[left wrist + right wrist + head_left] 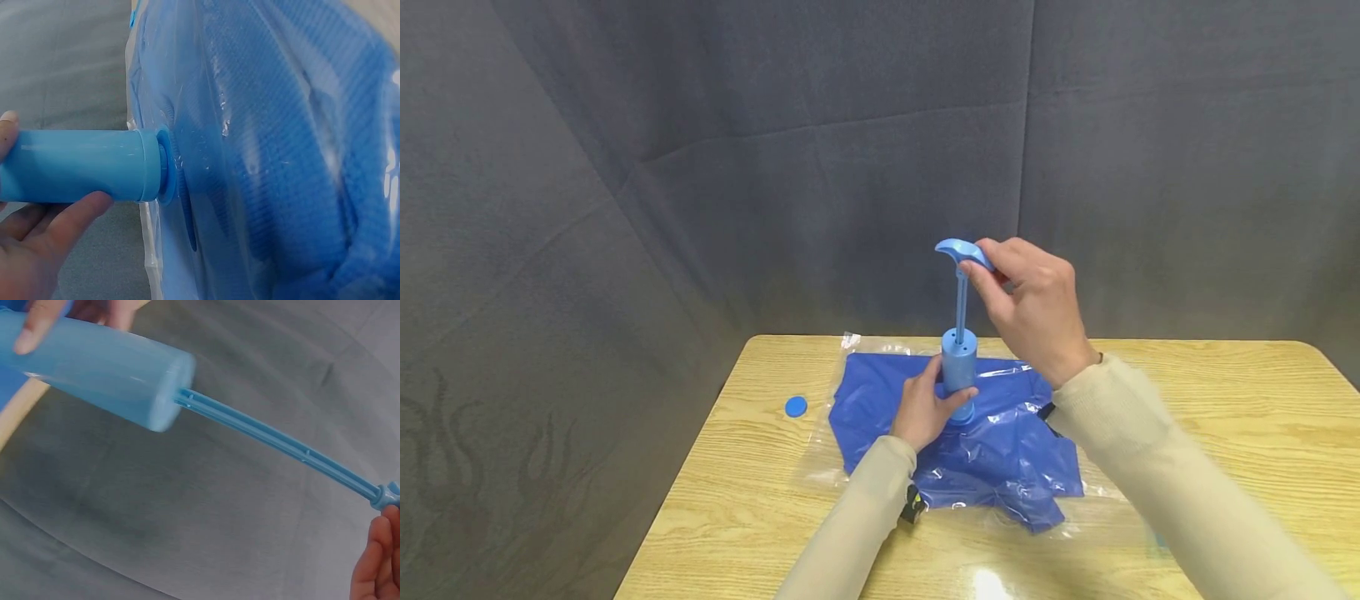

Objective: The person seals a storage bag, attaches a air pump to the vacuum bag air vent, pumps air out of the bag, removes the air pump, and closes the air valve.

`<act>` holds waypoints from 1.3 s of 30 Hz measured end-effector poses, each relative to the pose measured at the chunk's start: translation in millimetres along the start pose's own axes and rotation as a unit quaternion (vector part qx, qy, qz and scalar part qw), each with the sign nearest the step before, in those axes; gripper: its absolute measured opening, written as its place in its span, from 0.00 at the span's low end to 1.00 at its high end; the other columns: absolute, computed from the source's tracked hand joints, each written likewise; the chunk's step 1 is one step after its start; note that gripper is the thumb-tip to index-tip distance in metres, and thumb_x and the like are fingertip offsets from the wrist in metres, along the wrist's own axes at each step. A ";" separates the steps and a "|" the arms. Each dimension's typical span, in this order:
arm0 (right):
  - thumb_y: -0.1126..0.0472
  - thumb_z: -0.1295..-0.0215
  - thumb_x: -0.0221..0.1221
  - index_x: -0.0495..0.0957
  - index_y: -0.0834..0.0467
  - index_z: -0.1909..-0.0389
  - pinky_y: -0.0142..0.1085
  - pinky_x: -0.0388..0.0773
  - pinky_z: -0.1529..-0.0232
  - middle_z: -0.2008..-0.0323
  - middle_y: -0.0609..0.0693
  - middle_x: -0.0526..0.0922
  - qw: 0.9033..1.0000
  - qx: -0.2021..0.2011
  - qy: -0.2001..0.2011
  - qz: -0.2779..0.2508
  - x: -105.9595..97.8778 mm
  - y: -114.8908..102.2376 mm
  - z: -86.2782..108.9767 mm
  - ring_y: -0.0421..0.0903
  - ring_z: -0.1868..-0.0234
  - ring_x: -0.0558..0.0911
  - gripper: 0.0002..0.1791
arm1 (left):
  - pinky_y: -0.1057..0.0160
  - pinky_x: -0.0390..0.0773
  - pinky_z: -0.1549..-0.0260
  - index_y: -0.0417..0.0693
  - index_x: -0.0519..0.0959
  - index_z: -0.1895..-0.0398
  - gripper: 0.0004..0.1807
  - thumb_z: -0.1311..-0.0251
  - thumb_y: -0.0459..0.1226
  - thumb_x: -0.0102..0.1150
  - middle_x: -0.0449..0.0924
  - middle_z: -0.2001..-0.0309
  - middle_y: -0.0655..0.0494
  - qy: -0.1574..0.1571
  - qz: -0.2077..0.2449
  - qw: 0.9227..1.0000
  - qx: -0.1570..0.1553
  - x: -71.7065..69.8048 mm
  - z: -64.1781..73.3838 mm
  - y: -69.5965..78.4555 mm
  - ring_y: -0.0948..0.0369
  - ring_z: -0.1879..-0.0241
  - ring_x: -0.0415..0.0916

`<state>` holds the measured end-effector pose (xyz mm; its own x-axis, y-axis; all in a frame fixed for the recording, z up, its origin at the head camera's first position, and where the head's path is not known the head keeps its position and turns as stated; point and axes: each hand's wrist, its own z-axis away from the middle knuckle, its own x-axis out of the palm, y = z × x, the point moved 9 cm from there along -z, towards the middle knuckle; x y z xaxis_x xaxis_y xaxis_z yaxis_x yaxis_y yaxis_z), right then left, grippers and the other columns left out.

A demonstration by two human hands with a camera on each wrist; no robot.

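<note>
A light-blue hand pump (958, 367) stands upright on a clear plastic bag (857, 343) with folded blue cloth (880, 408) inside. Around the pump's barrel my left hand (922, 404) curls its thumb and fingers. My right hand (1030, 292) grips one side of the curved pump handle (958, 248), high above the barrel. The pump rod (275, 442) is drawn far out, as the right wrist view shows. In the left wrist view the barrel's lower end meets a round blue valve (166, 165) on the bag.
A round blue cap (796, 407) lies on the wooden table (722, 500) left of the bag. Behind the table hangs a dark grey curtain (850, 167).
</note>
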<state>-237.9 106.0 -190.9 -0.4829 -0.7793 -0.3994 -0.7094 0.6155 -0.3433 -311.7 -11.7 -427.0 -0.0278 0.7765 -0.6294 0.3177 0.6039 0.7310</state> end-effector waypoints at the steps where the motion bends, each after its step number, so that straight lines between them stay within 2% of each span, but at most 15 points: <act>1: 0.65 0.40 0.65 0.83 0.64 0.61 0.27 0.73 0.71 0.76 0.53 0.79 1.000 0.008 -0.010 0.002 3.3 2.9 2.7 0.42 0.76 0.75 0.09 | 0.55 0.78 0.46 0.52 0.71 0.39 0.29 0.43 0.49 0.66 0.84 0.48 0.49 0.000 0.000 1.000 -0.001 0.1 0.1 -0.3 0.55 0.47 0.81; 4: 0.64 0.40 0.65 0.83 0.64 0.59 0.33 0.76 0.73 0.76 0.52 0.79 0.999 0.032 -0.036 0.009 13.6 12.5 12.2 0.42 0.76 0.75 0.10 | 0.56 0.78 0.46 0.52 0.71 0.39 0.30 0.43 0.49 0.66 0.84 0.48 0.49 0.002 0.000 1.000 0.002 -0.5 0.7 -0.2 0.55 0.47 0.81; 9: 0.65 0.41 0.66 0.83 0.65 0.57 0.33 0.75 0.74 0.76 0.53 0.80 0.997 0.053 -0.060 0.014 25.9 23.3 26.9 0.43 0.77 0.75 0.12 | 0.57 0.79 0.47 0.52 0.71 0.39 0.30 0.43 0.51 0.66 0.84 0.49 0.49 0.012 -0.006 1.000 0.022 -2.6 1.6 2.2 0.56 0.48 0.82; 13: 0.65 0.42 0.66 0.83 0.66 0.56 0.35 0.77 0.74 0.76 0.53 0.80 0.994 0.067 -0.079 0.014 33.7 28.8 35.6 0.44 0.77 0.75 0.13 | 0.56 0.79 0.47 0.53 0.70 0.38 0.31 0.43 0.51 0.66 0.84 0.49 0.49 0.013 -0.002 1.000 0.025 -2.6 1.5 2.6 0.55 0.48 0.81; 22: 0.64 0.39 0.64 0.83 0.64 0.58 0.33 0.73 0.75 0.76 0.53 0.79 0.979 0.130 -0.157 0.025 52.9 43.9 52.4 0.45 0.76 0.74 0.10 | 0.57 0.79 0.47 0.52 0.70 0.38 0.31 0.43 0.50 0.66 0.83 0.48 0.49 0.013 -0.012 1.000 0.024 -2.2 0.9 2.0 0.55 0.48 0.81; 30: 0.63 0.38 0.63 0.83 0.65 0.56 0.33 0.74 0.75 0.76 0.52 0.80 0.973 0.134 -0.187 0.036 61.5 50.9 62.7 0.45 0.76 0.76 0.12 | 0.57 0.79 0.47 0.51 0.70 0.38 0.32 0.43 0.50 0.66 0.83 0.47 0.48 0.021 -0.023 0.999 0.041 -2.3 1.0 3.7 0.54 0.48 0.81; 39: 0.63 0.38 0.63 0.84 0.63 0.63 0.32 0.72 0.77 0.78 0.50 0.79 0.976 0.121 -0.179 0.035 64.0 51.5 65.3 0.43 0.78 0.76 0.07 | 0.57 0.79 0.46 0.52 0.69 0.36 0.32 0.43 0.50 0.66 0.82 0.46 0.49 0.015 -0.017 0.999 0.033 -1.8 1.6 2.2 0.55 0.46 0.81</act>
<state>-271.8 95.5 -289.7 -0.2843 -0.6697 -0.6861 -0.5187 0.7092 -0.4774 -309.5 -12.0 -424.7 -0.0685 0.7609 -0.6452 0.3772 0.6185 0.6894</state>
